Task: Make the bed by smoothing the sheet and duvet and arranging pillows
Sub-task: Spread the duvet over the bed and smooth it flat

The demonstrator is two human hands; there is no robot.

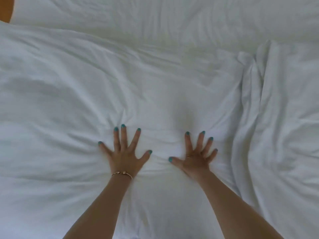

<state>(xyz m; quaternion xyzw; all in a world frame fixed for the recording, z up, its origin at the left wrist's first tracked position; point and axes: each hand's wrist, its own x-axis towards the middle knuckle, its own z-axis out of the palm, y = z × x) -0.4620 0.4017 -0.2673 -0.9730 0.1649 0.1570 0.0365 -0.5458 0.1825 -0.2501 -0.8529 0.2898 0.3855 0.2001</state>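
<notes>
A white, wrinkled duvet [131, 87] fills nearly the whole head view. My left hand [124, 152] lies flat on it with fingers spread wide, a thin bracelet on the wrist. My right hand [195, 156] presses the duvet a little to the right, fingers also spread and straight. Creases fan out from under both palms. A thick bunched fold [250, 87] of the cover runs up and down to the right of my right hand. Across the top lies a flatter white sheet [155, 16]. No pillow can be told apart.
A strip of orange-brown surface [6, 9] shows at the top left corner, beyond the bedding. More rumpled white fabric [291, 135] spreads over the right side.
</notes>
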